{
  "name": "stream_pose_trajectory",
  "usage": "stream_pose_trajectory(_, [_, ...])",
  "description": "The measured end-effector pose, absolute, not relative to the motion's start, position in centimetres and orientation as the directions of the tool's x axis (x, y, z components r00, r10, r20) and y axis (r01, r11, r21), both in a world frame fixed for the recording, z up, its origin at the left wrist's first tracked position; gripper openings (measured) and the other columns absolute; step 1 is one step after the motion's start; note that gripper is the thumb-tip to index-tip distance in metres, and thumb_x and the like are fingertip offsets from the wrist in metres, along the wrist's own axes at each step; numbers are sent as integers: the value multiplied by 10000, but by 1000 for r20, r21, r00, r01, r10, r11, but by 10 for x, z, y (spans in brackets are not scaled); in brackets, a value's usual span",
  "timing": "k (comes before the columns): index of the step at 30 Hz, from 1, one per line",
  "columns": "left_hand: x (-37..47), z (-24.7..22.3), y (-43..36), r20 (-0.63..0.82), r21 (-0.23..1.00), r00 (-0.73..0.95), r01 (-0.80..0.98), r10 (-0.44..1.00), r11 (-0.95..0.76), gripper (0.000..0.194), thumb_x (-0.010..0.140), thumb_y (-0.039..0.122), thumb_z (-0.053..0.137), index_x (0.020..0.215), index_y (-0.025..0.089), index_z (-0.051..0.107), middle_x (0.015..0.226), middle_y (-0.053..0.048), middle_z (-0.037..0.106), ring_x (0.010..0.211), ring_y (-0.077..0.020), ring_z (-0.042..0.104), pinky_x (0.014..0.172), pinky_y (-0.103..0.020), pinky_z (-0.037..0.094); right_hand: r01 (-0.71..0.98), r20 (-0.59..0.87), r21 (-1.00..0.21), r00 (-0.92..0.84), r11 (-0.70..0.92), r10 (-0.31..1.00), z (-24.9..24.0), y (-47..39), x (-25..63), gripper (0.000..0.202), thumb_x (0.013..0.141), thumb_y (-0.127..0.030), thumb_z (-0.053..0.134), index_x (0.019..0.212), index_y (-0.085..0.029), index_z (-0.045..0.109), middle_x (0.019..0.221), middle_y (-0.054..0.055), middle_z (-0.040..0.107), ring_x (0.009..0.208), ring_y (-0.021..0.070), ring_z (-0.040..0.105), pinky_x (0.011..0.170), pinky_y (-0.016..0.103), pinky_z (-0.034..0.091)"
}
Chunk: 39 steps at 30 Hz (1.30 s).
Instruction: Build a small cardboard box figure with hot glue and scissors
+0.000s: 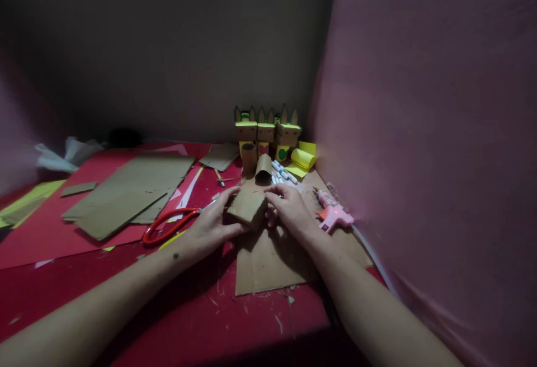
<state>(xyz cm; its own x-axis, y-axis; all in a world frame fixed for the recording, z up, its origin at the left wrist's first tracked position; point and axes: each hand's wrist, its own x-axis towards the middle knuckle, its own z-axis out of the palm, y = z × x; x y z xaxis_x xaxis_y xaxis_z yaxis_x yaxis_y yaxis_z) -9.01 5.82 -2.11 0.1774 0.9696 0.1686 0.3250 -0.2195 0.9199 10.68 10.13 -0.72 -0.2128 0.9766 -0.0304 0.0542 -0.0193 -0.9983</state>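
Head view takes in a desk [176, 311] covered in deep red, with a dark grey wall [188, 48] behind and a mauve-pink surface [436, 121] along the right. One small brown cardboard box [246, 207] is held over a flat brown cardboard sheet [268, 266]. The left hand [216, 219] is half open around the box's left side; the right hand [289, 207], fingers bent, grips its right edge. Beyond the box are two brown cardboard tubes [249, 160], one upright, one lying down, and three eared cardboard figures [265, 132], perhaps more in the dimness; one bears a red heart [263, 149], another a green shape [282, 155]. Several white markers [285, 172] lie beyond the box, any lettering too small to read. One pink glue gun [335, 215] lies right of the box, one pair of red-handled scissors [147, 234] left.
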Motion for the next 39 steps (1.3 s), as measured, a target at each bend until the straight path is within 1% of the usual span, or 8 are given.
stream_pose_trajectory(4, [-89,-22,56,195,890,176,382,965,-250,954,678,384,855,1487,219,377,1473,-183,558,1372,-398,547,1157,-600,453,48,-44,-998,-230,-33,972,-7,100,105,86,871,-159,570,908,-196,638,444,-74,561,323,134,532,318,215,417])
stream_pose_trajectory(7, [-88,-23,53,187,861,173,445,967,-246,966,702,434,824,1502,174,349,1468,-212,549,1357,-406,546,1163,-625,430,26,-46,-999,-258,-40,965,-9,99,104,81,856,-187,594,921,-201,641,445,-73,562,322,143,536,309,217,396])
stream_pose_trajectory(14, [-88,-22,50,367,777,134,500,921,-382,877,770,433,794,1495,199,359,1488,-181,525,1417,-365,503,1221,-567,389,-79,52,-996,-240,34,969,-13,98,108,259,850,-449,667,932,-206,629,598,-59,600,405,101,528,381,216,425])
stream_pose_trajectory(19, [-85,-18,50,321,897,55,302,945,-323,823,767,470,791,1443,226,389,1474,-164,542,1373,-362,557,1167,-565,465,-126,119,-989,-321,82,940,-9,91,109,469,830,-571,691,1125,-211,628,642,-61,608,478,121,576,493,256,489])
stream_pose_trajectory(23, [-84,-16,52,287,933,97,198,953,-301,796,755,433,794,1413,241,389,1477,-159,542,1340,-350,589,1119,-545,517,-136,144,-986,-390,97,909,-7,87,110,441,846,-547,700,1161,-243,640,735,-36,629,578,148,608,547,285,520])
stream_pose_trajectory(27, [-82,-17,52,255,950,146,144,956,-276,858,722,441,815,1427,229,374,1492,-179,518,1345,-364,576,1118,-563,508,-95,144,-989,-396,115,907,-7,90,112,346,876,-502,690,1103,-242,667,770,-24,643,550,131,580,567,293,493])
stream_pose_trajectory(34, [-86,-19,55,160,974,231,-194,960,-115,729,764,372,808,1407,198,513,1490,-155,600,1383,-357,565,1192,-508,441,-44,231,-971,-430,235,873,-3,90,115,393,828,-467,718,1129,-220,661,873,0,656,668,152,611,573,276,500])
stream_pose_trajectory(39, [-87,-23,58,131,974,255,-212,958,-76,726,767,356,818,1414,189,533,1534,-158,577,1412,-379,542,1220,-544,401,-21,229,-970,-404,242,885,-5,88,115,405,834,-437,697,1165,-209,649,912,14,670,740,170,631,657,299,521])
